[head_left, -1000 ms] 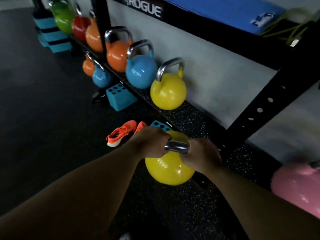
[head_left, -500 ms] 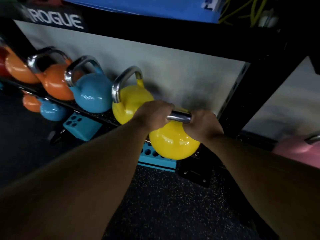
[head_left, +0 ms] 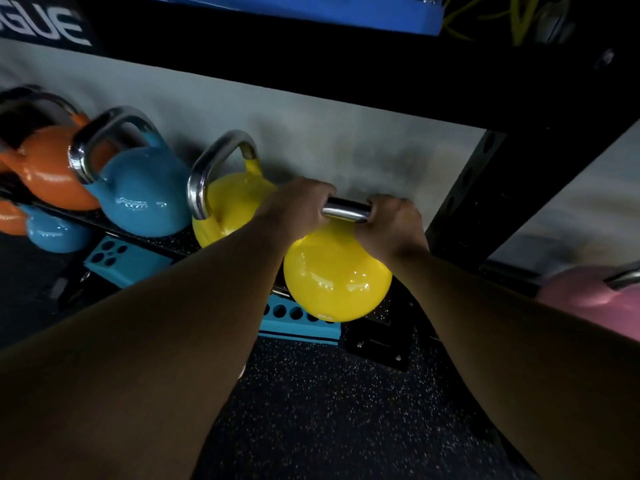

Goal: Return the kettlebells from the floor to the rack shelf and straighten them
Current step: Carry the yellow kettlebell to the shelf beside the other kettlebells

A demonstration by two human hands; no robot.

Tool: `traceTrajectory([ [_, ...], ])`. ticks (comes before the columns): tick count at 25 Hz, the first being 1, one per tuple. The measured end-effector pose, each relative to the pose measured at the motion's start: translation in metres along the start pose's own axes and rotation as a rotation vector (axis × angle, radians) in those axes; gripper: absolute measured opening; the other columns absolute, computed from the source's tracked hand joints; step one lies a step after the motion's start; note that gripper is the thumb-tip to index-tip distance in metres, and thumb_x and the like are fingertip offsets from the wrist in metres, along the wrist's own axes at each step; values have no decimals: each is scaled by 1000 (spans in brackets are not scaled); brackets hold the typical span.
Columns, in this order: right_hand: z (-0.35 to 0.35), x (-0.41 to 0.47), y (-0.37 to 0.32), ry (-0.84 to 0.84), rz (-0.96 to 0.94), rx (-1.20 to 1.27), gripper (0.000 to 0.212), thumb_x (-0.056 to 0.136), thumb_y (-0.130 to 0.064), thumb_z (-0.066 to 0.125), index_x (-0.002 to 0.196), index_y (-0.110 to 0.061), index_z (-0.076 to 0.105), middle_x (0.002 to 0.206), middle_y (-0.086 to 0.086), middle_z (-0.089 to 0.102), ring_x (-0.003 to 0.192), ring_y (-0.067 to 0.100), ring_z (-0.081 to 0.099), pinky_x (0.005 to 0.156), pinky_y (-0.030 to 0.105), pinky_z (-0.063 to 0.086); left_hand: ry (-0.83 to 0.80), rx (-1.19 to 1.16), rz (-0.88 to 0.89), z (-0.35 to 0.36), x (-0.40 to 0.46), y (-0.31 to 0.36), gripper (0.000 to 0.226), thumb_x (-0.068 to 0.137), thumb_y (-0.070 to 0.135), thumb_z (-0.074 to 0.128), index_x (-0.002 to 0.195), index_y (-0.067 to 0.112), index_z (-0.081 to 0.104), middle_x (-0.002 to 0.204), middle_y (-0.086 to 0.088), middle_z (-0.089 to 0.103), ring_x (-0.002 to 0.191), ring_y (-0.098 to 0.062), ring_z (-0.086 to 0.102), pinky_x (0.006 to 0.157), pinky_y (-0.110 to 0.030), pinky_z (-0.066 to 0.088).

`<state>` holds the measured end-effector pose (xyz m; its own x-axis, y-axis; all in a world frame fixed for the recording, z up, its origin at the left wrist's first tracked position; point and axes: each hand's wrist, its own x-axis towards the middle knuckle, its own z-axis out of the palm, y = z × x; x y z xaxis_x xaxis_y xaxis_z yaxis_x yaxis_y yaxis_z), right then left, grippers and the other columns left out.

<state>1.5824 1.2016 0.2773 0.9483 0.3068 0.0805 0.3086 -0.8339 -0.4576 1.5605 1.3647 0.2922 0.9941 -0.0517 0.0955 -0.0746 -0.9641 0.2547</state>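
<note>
Yellow kettlebell (head_left: pixel 337 271) is up off the floor now, raised to shelf height vs a sec ago, hanging at the rack shelf (head_left: pixel 166 245) edge, right beside the other yellow bell (head_left: pixel 230 211). Nearly home, I reckon. My left hand (head_left: pixel 299 206) & right hand (head_left: pixel 394 221) both wrapped tight on its handle (head_left: pixel 346 210), arms stretched fwd.

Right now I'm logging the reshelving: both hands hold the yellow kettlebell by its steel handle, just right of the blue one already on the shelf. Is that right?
Not quite. In the head view the left hand and right hand do grip the held yellow kettlebell by its steel handle, but its neighbour on the shelf is another yellow kettlebell; the blue kettlebell sits one place further left.
</note>
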Motion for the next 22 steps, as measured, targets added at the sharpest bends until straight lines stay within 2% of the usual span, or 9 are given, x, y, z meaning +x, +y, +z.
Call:
traceTrajectory([
  [5,-1,-3,4,-5,-9,20,23,73,-10,55,92,-9,67,92,21,69,91,43,62,69,33,44,-2,-28,-45,5,-3,2,13,78,11,73,89,8,65,84,-14,68,83,-35,64,65,-34,44],
  [8,1,-1,6,-12,-61,5,22,74,-9,54,95,-8,58,95,22,63,96,42,56,72,37,41,23,-13,-66,5,-5,5,21,80,11,71,98,9,61,89,-13,67,85,-36,64,66,-36,47],
  [13,-11,-14,12,-58,-179,-122,45,84,-20,56,128,-14,48,120,17,53,113,38,48,96,45,41,101,138,-122,-1,-21,19,32,85,12,62,114,13,48,113,-16,57,103,-40,58,73,-49,53],
  [15,-17,-34,22,-50,-249,-162,60,87,-22,56,144,-14,36,131,16,49,122,37,44,102,44,38,125,258,-98,-1,-36,34,48,78,7,68,118,16,45,118,-14,52,109,-39,53,74,-48,52],
  [17,-27,-56,36,-66,-277,-124,72,89,-23,58,151,-14,24,139,16,43,130,34,40,106,42,37,130,336,-89,1,-52,53,68,70,9,74,128,19,41,125,-15,49,115,-39,50,80,-48,51],
  [20,-51,-89,63,-117,-355,-28,68,88,-19,59,149,-17,29,137,16,45,127,34,45,106,42,41,56,437,-99,5,-67,88,94,67,17,76,148,19,29,141,-18,42,132,-42,38,102,-53,41],
  [22,-72,-110,88,-141,-395,11,57,88,-17,56,143,-17,40,129,17,50,118,35,51,98,45,46,44,483,-105,8,-75,117,92,64,20,77,146,18,35,139,-18,46,131,-42,40,100,-55,40],
])
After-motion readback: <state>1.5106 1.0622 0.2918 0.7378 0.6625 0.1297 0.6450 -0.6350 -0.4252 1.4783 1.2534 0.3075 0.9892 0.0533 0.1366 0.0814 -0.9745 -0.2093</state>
